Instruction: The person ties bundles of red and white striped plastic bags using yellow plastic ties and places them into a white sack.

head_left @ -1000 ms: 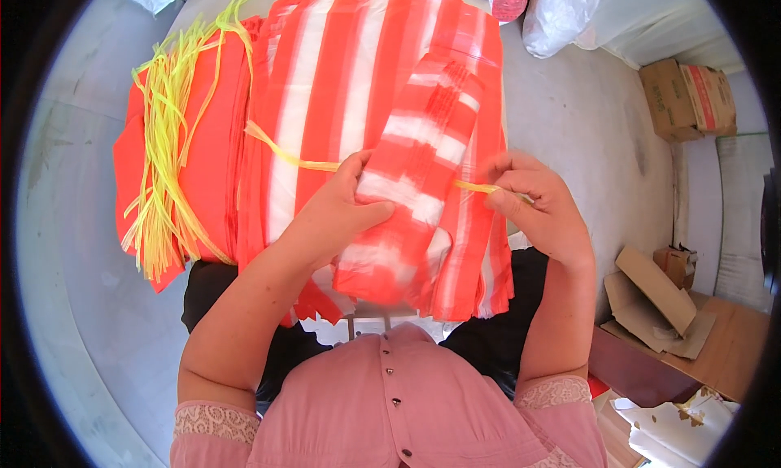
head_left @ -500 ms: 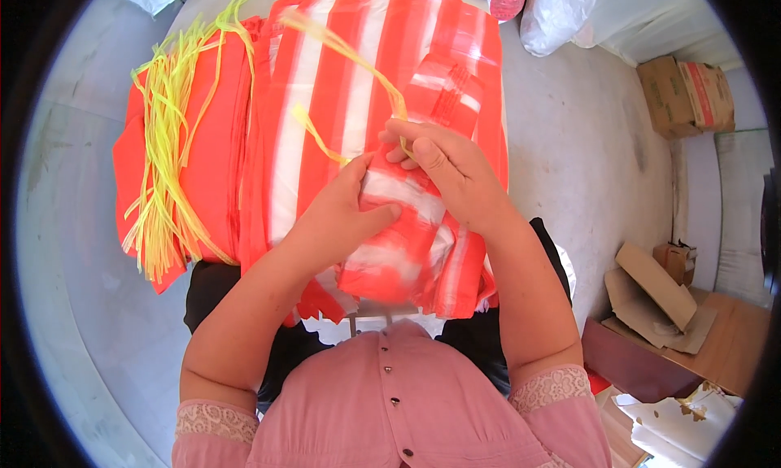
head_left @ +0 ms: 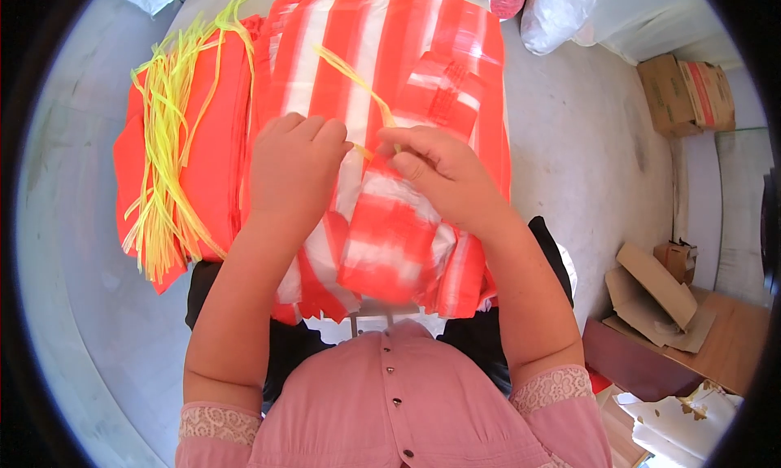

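Note:
A thin yellow plastic strip (head_left: 355, 74) passes round the upper end of a folded bundle of red-and-white striped plastic bags (head_left: 389, 252) over my lap. My left hand (head_left: 294, 171) is closed on one end of the strip, left of the bundle. At the bundle's upper end, my right hand (head_left: 443, 179) pinches the strip with bent fingers, its other end trailing up and left. Underneath lies a broad pile of striped plastic bags (head_left: 370, 29). Another small folded striped bundle (head_left: 439, 98) rests on that pile, beyond my right hand.
Many loose yellow strips (head_left: 167, 143) hang over a red plastic stack (head_left: 218, 102) on the left. Cardboard boxes (head_left: 685, 98) stand by the right wall. Nearer, an opened carton (head_left: 655, 297) lies on a brown wooden surface (head_left: 732, 338). A white plastic bag (head_left: 560, 13) is at the top right.
My left hand has left the bundle's side and moved up and left, drawing one strip end with it. My right hand stays by the bundle's upper end, its fingers more curled.

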Demonstrator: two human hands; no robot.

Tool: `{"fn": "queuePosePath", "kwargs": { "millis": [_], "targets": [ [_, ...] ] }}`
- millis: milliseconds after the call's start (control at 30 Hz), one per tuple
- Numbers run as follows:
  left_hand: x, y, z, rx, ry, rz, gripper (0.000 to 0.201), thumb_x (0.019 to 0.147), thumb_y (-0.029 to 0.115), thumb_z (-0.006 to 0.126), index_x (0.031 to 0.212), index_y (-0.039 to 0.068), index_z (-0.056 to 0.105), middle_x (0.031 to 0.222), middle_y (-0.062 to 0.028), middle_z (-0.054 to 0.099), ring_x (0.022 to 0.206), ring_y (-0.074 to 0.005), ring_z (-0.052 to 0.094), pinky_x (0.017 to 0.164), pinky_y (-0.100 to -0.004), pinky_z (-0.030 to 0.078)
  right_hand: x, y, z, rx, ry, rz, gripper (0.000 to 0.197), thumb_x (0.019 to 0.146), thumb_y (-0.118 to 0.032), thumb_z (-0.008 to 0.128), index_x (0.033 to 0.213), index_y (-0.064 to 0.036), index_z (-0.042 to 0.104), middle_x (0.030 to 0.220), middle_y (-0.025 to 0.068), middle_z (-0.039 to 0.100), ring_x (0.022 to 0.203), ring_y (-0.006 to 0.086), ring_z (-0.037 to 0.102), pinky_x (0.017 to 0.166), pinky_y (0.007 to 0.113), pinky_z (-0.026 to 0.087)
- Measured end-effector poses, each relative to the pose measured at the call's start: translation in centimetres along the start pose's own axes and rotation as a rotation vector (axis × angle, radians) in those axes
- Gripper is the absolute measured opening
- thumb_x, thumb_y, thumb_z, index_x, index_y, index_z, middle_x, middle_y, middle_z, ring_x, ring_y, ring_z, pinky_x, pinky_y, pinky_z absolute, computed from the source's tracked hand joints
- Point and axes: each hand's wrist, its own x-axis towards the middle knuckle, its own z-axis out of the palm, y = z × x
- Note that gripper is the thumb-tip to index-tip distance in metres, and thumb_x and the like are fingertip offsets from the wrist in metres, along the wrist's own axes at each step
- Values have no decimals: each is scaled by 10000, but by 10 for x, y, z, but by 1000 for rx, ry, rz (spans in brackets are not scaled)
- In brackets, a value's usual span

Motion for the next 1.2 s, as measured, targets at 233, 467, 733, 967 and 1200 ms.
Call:
{"fn": "queuePosePath", "kwargs": {
  "millis": [233,467,733,967,1200],
  "targets": [
    [-8,19,-5,-1108,-83,-243,317,884,88,761,1192,47,700,950,-64,686,883,-174,640,779,-313,504,1,-4,8,-172,-83,-51,222,967,-116,665,1167,-27,704,997,159,698,948,325,666,855,389,533],
    [-3,22,3,-1050,-163,-221,441,884,8,734,1314,28,638,1013,-36,685,903,-130,627,802,-256,492,-2,2,12,26,51,-91,151,986,-139,662,1086,-30,692,1008,162,716,940,342,687,819,399,543],
    [-7,22,15,-953,-128,-398,99,893,60,728,956,-14,705,884,-109,646,756,-215,628,678,-325,493,-12,-11,4,-145,119,4,191,961,-129,675,1119,-29,635,993,164,700,959,350,690,786,397,548],
    [-2,24,3,-872,-66,-119,90,878,30,727,947,-1,678,841,-114,599,749,-259,612,661,-337,488,-13,-15,4,-701,216,-444,106,909,-55,665,1012,-45,690,966,122,632,903,322,621,757,439,518],
    [-3,25,0,-870,-99,-129,58,891,3,715,931,10,674,856,-107,604,755,-248,606,663,-339,487,-14,-11,-9,-396,-37,-196,88,882,-97,677,889,-11,691,879,142,662,854,341,635,730,449,507]
  ]
}}
